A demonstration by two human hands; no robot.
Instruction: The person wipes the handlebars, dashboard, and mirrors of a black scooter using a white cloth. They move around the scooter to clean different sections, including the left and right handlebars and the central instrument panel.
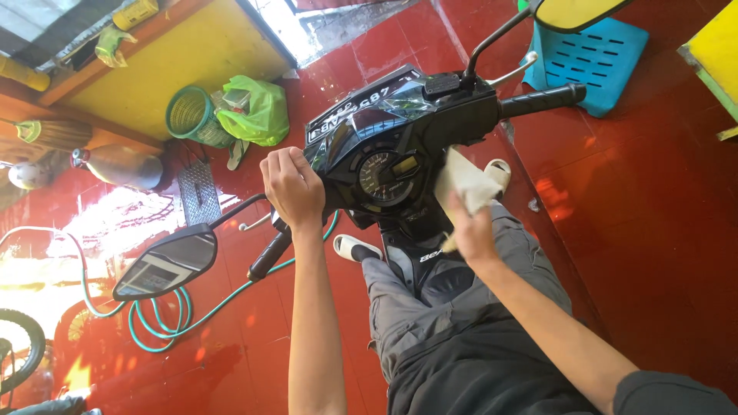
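While the person sits astride a black plastic scooter with a round speedometer dial (382, 175), both bare hands work at its handlebar head. The left hand (292, 187) is curled shut into a loose fist over the left edge of the dial's housing, just above the black rubber left handlebar grip (269, 256); whether the fingers clamp a part of the housing or only rest on it I cannot tell. The right hand (471, 230) is closed around a crumpled pale beige cloth (463, 183), pinching it between thumb and fingers and pressing it against the scooter's panel just right of the dial. The cloth lies touching the black cover, below the black right handlebar grip (543, 99).

Left of the dial and lower, a dark oval mirror on a thin black stem (167, 261) sticks out from the handlebar. Beyond the dial, on the glossy red tiled floor (653, 230), stand a green woven plastic basket (194, 115) and a bright green plastic bag (257, 111) just beside it. A teal rubber hose (165, 323) lies coiled on the floor below the mirror. Right of the dial and farther off sits a turquoise slotted plastic stool (596, 58). The person's grey trousers (453, 338) fill the space under the dial, with a white slip-on sandal (355, 247) just left of the knee.
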